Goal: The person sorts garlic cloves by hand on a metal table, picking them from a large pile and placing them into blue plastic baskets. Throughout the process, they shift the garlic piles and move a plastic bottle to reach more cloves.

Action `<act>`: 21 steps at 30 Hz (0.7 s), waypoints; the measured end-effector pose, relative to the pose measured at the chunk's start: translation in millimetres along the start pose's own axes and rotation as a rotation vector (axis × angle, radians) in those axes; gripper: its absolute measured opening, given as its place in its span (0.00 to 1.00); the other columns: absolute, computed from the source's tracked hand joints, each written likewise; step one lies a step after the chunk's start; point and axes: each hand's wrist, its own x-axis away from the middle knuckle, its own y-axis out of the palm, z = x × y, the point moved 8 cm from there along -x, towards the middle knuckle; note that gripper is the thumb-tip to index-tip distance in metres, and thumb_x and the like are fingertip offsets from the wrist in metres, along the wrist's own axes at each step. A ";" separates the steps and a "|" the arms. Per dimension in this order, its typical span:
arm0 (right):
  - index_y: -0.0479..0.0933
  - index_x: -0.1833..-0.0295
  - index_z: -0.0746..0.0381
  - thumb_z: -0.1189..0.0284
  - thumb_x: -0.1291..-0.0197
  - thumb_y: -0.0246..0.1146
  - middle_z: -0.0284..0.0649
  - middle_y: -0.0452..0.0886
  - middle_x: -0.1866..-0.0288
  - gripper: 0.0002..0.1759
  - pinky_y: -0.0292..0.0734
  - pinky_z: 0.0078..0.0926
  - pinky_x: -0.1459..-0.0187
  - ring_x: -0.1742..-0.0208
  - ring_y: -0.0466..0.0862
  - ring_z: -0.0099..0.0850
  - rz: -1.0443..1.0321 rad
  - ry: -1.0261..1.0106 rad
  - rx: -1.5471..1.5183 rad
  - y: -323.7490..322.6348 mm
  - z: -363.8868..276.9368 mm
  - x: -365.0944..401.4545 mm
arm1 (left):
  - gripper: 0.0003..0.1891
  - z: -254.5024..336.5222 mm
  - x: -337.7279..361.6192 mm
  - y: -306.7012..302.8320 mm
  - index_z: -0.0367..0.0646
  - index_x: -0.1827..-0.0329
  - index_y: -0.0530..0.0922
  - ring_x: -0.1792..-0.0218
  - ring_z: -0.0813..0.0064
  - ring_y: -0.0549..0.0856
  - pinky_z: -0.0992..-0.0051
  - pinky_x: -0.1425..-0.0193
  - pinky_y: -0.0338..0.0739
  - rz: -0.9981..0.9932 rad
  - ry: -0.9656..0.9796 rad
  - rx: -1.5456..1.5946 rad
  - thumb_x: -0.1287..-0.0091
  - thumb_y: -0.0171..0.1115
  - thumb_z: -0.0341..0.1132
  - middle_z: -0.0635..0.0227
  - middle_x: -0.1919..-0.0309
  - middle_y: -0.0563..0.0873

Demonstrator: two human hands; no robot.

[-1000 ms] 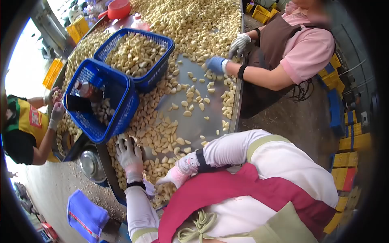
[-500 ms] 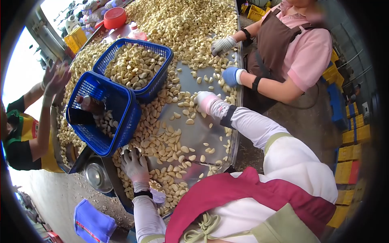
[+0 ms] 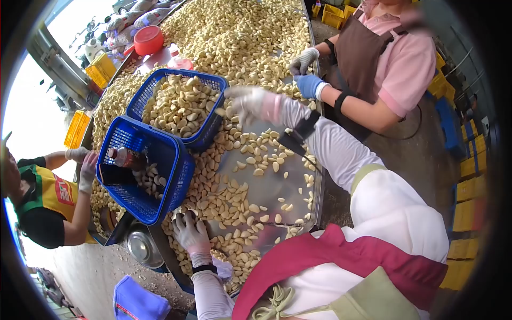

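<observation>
My left hand (image 3: 192,234), in a pale glove with dark fingertips, lies on garlic cloves (image 3: 234,194) beside the front blue basket, its fingers apart. Smeared by motion, my gloved right hand (image 3: 248,106) reaches over the cloves at the right rim of the rear blue basket (image 3: 221,88). Its fingers look stretched out and apart. A single garlic clove (image 3: 220,112) shows just off its fingertips, apparently in the air. The rear basket is heaped with cloves. In the front blue basket (image 3: 178,184) are a bottle (image 3: 121,157) with dark contents and some darker cloves.
Across the metal table (image 3: 274,186), a co-worker in a brown apron (image 3: 362,50) has both gloved hands at the cloves. Another person (image 3: 50,197) works at the left. A red bowl (image 3: 148,41) stands at the far end. A metal lid (image 3: 144,249) sits below the table's left edge.
My right hand has moved from the tabletop cloves up and left to the rear basket. My left hand stays on the cloves. The co-worker's hands have come together; the left person's hands have lowered.
</observation>
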 end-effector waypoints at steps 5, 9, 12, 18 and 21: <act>0.59 0.17 0.63 0.54 0.37 0.70 0.52 0.84 0.35 0.49 0.83 0.37 0.38 0.39 0.87 0.44 -0.009 0.205 0.858 -6.3 80.4 -68.0 | 0.26 -5.8 -0.5 6.5 0.45 0.32 0.79 0.31 0.33 0.72 0.40 0.27 0.67 0.026 0.021 0.032 0.31 0.57 0.44 0.46 0.30 0.75; 0.50 0.14 0.64 0.31 0.44 0.63 0.58 0.52 0.14 0.65 0.54 0.69 0.22 0.13 0.50 0.57 -0.058 0.358 1.084 87.9 90.8 -27.6 | 0.27 -6.2 -1.8 7.2 0.43 0.32 0.78 0.30 0.35 0.72 0.43 0.27 0.67 0.025 0.021 0.026 0.32 0.58 0.45 0.45 0.29 0.75; 0.57 0.17 0.66 0.38 0.43 0.65 0.61 0.51 0.14 0.59 0.45 0.79 0.24 0.14 0.48 0.64 -0.026 0.051 0.908 173.6 66.9 4.9 | 0.35 -4.6 1.6 4.7 0.40 0.22 0.67 0.28 0.36 0.70 0.46 0.24 0.66 0.050 0.005 0.080 0.33 0.59 0.44 0.41 0.25 0.69; 0.64 0.19 0.53 0.50 0.42 0.69 0.53 0.62 0.18 0.46 0.56 0.67 0.24 0.18 0.61 0.52 -0.446 -0.206 0.997 257.5 70.3 80.1 | 0.38 -7.1 4.6 -3.0 0.42 0.18 0.62 0.27 0.36 0.68 0.47 0.24 0.66 0.055 -0.012 0.157 0.32 0.59 0.43 0.39 0.23 0.66; 0.79 0.31 0.52 0.56 0.41 0.67 0.45 0.83 0.35 0.32 0.78 0.43 0.34 0.33 0.81 0.46 -0.329 -0.142 0.910 169.5 44.4 49.5 | 0.35 -9.8 3.7 4.8 0.42 0.20 0.65 0.28 0.36 0.69 0.46 0.24 0.66 0.061 0.051 0.152 0.31 0.57 0.45 0.41 0.25 0.68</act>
